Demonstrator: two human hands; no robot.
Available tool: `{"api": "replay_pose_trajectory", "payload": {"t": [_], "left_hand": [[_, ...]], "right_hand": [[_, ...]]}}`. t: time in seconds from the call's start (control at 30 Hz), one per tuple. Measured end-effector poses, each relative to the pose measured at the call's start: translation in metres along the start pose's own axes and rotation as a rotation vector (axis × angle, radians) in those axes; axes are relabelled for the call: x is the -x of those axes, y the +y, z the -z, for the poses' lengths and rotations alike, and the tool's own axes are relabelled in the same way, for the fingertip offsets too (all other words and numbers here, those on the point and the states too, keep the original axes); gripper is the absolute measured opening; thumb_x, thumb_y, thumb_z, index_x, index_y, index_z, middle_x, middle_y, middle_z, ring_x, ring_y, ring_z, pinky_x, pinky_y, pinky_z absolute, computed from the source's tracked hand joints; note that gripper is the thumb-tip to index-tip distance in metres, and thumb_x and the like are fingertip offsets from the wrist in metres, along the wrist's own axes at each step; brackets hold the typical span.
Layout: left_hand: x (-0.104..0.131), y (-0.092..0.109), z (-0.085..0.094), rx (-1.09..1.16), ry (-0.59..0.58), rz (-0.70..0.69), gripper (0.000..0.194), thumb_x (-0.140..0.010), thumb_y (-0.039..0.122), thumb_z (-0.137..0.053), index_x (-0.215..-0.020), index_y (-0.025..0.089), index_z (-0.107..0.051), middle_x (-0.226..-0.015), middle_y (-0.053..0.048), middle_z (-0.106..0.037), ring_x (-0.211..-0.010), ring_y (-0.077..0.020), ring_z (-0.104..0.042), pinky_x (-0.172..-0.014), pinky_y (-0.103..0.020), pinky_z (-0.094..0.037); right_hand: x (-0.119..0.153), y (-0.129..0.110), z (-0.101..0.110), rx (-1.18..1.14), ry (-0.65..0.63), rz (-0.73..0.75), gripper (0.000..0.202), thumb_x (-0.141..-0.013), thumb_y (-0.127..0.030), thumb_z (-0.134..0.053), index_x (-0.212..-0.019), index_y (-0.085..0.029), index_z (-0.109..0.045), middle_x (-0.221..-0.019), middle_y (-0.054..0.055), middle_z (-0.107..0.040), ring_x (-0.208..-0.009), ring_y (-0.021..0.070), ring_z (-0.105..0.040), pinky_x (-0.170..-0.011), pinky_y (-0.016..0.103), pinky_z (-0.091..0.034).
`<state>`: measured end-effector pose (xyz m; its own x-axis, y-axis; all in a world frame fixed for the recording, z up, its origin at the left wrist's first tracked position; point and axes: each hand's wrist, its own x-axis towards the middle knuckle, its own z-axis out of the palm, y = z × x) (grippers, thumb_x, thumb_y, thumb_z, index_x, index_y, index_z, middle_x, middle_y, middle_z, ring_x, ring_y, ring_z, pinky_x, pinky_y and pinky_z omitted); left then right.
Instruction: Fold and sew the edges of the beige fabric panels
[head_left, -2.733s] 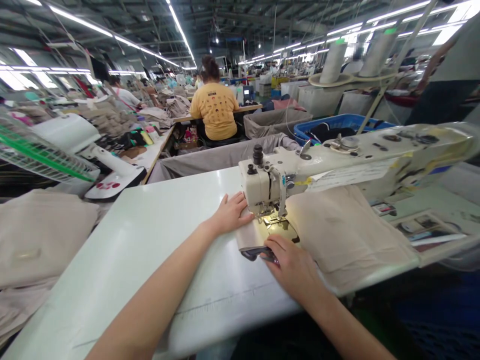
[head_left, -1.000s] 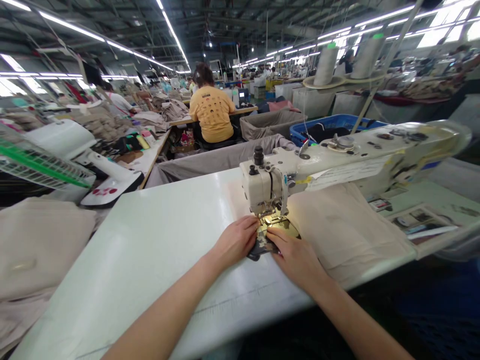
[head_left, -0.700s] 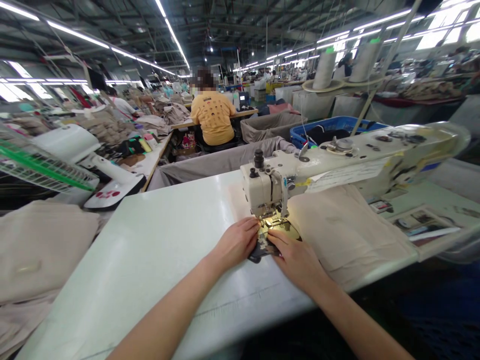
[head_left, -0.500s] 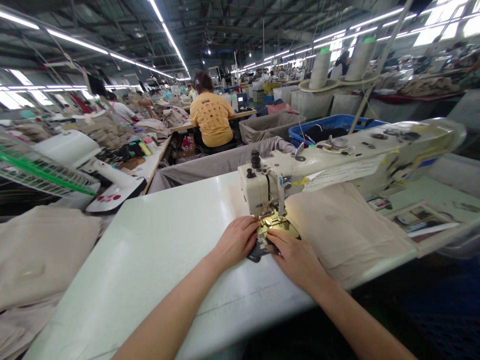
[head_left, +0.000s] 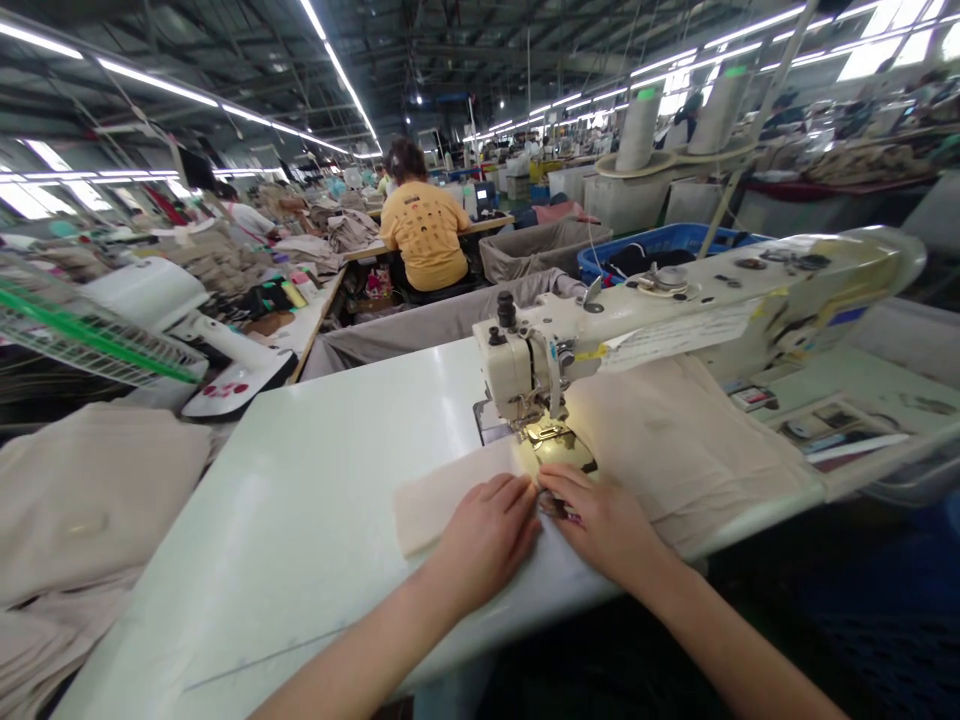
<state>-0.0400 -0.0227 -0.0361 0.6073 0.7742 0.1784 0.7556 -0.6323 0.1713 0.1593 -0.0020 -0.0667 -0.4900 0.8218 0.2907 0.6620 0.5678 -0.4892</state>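
My left hand [head_left: 491, 525] is closed on the near right end of a small beige fabric piece [head_left: 439, 495], which lies on the sewing machine table left of the needle. My right hand [head_left: 604, 520] has its fingertips pinched at the same fabric's right edge, touching my left fingertips. Beneath the right fingers shows a small dark, shiny thing with a pinkish-purple bit [head_left: 559, 507]; I cannot make out its kind. Just beyond both hands is the sewing machine head [head_left: 517, 370], its lit metal plate [head_left: 574, 452] partly covered by fabric and fingers.
A larger beige fabric stack [head_left: 675, 430] lies right of the needle, under the machine arm. More beige cloth [head_left: 90, 500] is piled at left, near a white fan [head_left: 150, 300]. Behind the table stand a grey cloth-lined bin [head_left: 420, 325] and a seated person in yellow [head_left: 424, 235].
A beige fabric piece now lies left of the needle, where bare table and plate showed before. My left hand has come nearer to me and right, onto it; my right hand has shifted slightly right.
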Motion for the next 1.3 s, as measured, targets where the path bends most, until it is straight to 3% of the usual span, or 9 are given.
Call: {"api": "replay_pose_trajectory", "payload": {"t": [0.3, 0.5, 0.83, 1.0, 1.17, 1.3], "left_hand": [[0.001, -0.010, -0.006, -0.083, 0.010, -0.085, 0.032, -0.098, 0.024, -0.049, -0.128, 0.014, -0.057, -0.123, -0.014, -0.066, -0.112, -0.0282, -0.061, -0.090, -0.045, -0.057], [-0.011, -0.025, -0.004, -0.071, 0.012, -0.080, 0.031, -0.100, 0.025, -0.044, -0.125, 0.015, -0.059, -0.123, -0.014, -0.065, -0.113, -0.0280, -0.061, -0.092, -0.045, -0.057], [-0.040, -0.062, 0.003, -0.089, 0.008, -0.061, 0.025, -0.100, 0.025, -0.045, -0.113, 0.016, -0.065, -0.118, -0.012, -0.066, -0.108, -0.0260, -0.060, -0.093, -0.042, -0.054], [-0.043, -0.067, 0.002, -0.074, 0.029, -0.061, 0.025, -0.101, 0.025, -0.046, -0.115, 0.016, -0.065, -0.115, -0.011, -0.068, -0.106, -0.0245, -0.062, -0.093, -0.041, -0.054], [-0.037, -0.064, -0.005, -0.085, 0.092, -0.025, 0.031, -0.100, 0.025, -0.047, -0.126, 0.016, -0.060, -0.128, -0.013, -0.065, -0.115, -0.0268, -0.060, -0.096, -0.044, -0.053], [-0.037, -0.063, -0.004, -0.079, 0.086, -0.020, 0.029, -0.100, 0.024, -0.047, -0.124, 0.018, -0.061, -0.128, -0.012, -0.065, -0.115, -0.0259, -0.061, -0.096, -0.044, -0.053]], "right_hand": [[0.004, -0.009, 0.000, 0.207, -0.165, -0.023, 0.048, -0.085, -0.004, -0.051, -0.131, -0.015, -0.059, -0.136, 0.013, -0.063, -0.104, 0.0236, -0.070, -0.093, 0.035, -0.056], [-0.017, -0.010, 0.007, 0.234, -0.217, -0.091, 0.038, -0.089, -0.008, -0.051, -0.123, -0.021, -0.063, -0.130, 0.010, -0.063, -0.093, 0.0206, -0.070, -0.078, 0.031, -0.057], [-0.050, -0.005, 0.010, 0.249, -0.180, -0.098, 0.032, -0.092, -0.014, -0.055, -0.121, -0.023, -0.063, -0.128, 0.006, -0.062, -0.092, 0.0196, -0.069, -0.076, 0.029, -0.054], [-0.041, -0.008, 0.007, 0.206, -0.151, -0.135, 0.033, -0.091, -0.013, -0.055, -0.120, -0.024, -0.064, -0.131, 0.007, -0.061, -0.095, 0.0192, -0.069, -0.080, 0.030, -0.055], [-0.028, -0.011, 0.002, 0.197, -0.128, -0.145, 0.040, -0.090, -0.013, -0.053, -0.128, -0.022, -0.061, -0.137, 0.009, -0.059, -0.099, 0.0213, -0.069, -0.082, 0.033, -0.057], [-0.025, -0.010, 0.000, 0.189, -0.116, -0.132, 0.039, -0.091, -0.014, -0.051, -0.129, -0.021, -0.060, -0.137, 0.010, -0.059, -0.101, 0.0218, -0.069, -0.081, 0.034, -0.058]]}}
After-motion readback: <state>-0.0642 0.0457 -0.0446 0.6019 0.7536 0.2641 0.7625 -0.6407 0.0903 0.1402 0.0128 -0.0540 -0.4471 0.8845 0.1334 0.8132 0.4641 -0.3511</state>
